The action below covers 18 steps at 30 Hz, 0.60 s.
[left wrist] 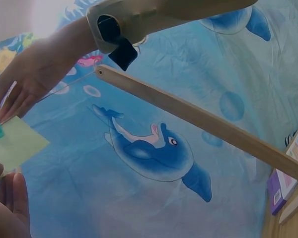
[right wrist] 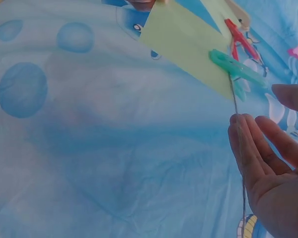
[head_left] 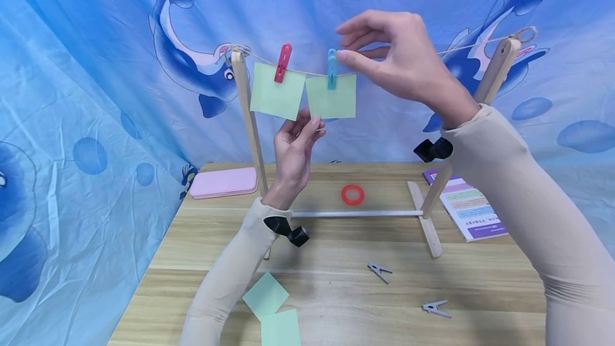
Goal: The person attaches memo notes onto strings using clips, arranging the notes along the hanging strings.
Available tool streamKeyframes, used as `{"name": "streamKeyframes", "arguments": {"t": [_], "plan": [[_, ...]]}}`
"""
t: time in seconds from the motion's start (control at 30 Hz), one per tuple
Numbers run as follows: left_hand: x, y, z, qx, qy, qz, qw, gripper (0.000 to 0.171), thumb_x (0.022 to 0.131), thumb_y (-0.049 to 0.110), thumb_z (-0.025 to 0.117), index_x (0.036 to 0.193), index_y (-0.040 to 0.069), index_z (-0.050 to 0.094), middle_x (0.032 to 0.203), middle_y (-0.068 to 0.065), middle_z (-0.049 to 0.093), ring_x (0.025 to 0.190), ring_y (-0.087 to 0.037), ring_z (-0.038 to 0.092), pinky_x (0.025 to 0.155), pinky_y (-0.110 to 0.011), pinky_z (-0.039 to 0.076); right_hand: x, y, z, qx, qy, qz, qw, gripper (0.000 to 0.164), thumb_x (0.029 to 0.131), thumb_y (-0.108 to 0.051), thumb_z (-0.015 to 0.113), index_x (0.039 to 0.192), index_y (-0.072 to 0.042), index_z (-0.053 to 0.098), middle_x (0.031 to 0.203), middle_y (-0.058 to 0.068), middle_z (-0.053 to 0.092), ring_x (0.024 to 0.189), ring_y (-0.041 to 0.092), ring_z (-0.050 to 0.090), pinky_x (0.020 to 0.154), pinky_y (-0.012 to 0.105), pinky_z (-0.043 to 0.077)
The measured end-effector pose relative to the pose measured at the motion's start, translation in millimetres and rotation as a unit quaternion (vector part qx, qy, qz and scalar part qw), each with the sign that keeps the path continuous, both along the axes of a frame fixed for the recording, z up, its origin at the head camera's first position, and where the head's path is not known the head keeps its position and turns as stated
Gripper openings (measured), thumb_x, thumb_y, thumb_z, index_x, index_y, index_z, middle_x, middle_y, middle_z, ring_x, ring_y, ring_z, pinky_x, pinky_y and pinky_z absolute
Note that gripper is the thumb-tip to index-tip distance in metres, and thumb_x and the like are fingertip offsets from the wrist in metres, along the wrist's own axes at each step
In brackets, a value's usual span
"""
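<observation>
A blue clothespin (head_left: 331,71) clips a light green square of paper (head_left: 343,103) to the string, beside a second green square (head_left: 276,95) under a red clothespin (head_left: 283,63). My left hand (head_left: 294,154) pinches the lower left corner of the paper under the blue clothespin. Just right of that clothespin, my right hand (head_left: 401,57) has its fingers spread and holds nothing. In the right wrist view, a small gap shows between the thumb (right wrist: 289,96) and the teal-looking clothespin (right wrist: 238,68), while the other fingers lie along the string (right wrist: 244,198).
Wooden posts (head_left: 250,122) hold the string, with a white crossbar (head_left: 355,213) low between them. Two grey clothespins (head_left: 379,271) and loose green papers (head_left: 281,330) lie in front. Behind are a red ring (head_left: 353,195), a pink case (head_left: 223,182) and a purple-edged booklet (head_left: 468,210).
</observation>
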<state>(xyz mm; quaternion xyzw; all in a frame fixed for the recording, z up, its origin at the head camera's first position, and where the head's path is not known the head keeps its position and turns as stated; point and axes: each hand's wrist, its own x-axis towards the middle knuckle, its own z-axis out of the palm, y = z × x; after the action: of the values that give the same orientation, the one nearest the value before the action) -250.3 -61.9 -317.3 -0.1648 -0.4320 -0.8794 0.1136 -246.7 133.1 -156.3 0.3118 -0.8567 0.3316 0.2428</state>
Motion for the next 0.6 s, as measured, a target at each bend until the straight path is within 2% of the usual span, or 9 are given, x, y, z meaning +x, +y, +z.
{"name": "streamKeyframes", "arguments": {"t": [0.23, 0.47, 0.6], "plan": [[2.4, -5, -5.6, -0.034, 0.007, 0.005, 0.9994, 0.022, 0.100, -0.004, 0.061, 0.109, 0.014, 0.067, 0.099, 0.003, 0.072, 0.090, -0.011, 0.071, 0.085, -0.024, 0.061, 10.5, 14, -2.7, -0.048, 0.012, 0.013, 0.999, 0.030, 0.099, -0.026, 0.073, 0.126, -0.014, 0.073, 0.118, 0.001, 0.075, 0.105, 0.000, 0.068, 0.100, 0.021, 0.058], [5.9, -11, -15.8, -0.070, 0.009, 0.006, 0.9975, 0.023, 0.097, -0.007, 0.063, 0.109, 0.013, 0.067, 0.101, 0.002, 0.072, 0.089, -0.011, 0.071, 0.083, -0.023, 0.061, 19.5, 31, -13.4, -0.101, 0.027, 0.033, 0.994, 0.026, 0.097, -0.014, 0.074, 0.121, -0.005, 0.074, 0.115, -0.001, 0.075, 0.101, 0.006, 0.071, 0.094, 0.015, 0.058], [10.7, -15, -24.5, -0.114, 0.015, 0.010, 0.9934, 0.021, 0.096, -0.006, 0.066, 0.110, 0.009, 0.066, 0.101, 0.002, 0.071, 0.088, -0.011, 0.071, 0.082, -0.024, 0.062, 24.0, 41, -23.7, -0.131, 0.026, 0.053, 0.990, 0.024, 0.095, -0.007, 0.074, 0.118, 0.001, 0.074, 0.112, -0.003, 0.075, 0.100, 0.010, 0.072, 0.089, 0.014, 0.058]]}}
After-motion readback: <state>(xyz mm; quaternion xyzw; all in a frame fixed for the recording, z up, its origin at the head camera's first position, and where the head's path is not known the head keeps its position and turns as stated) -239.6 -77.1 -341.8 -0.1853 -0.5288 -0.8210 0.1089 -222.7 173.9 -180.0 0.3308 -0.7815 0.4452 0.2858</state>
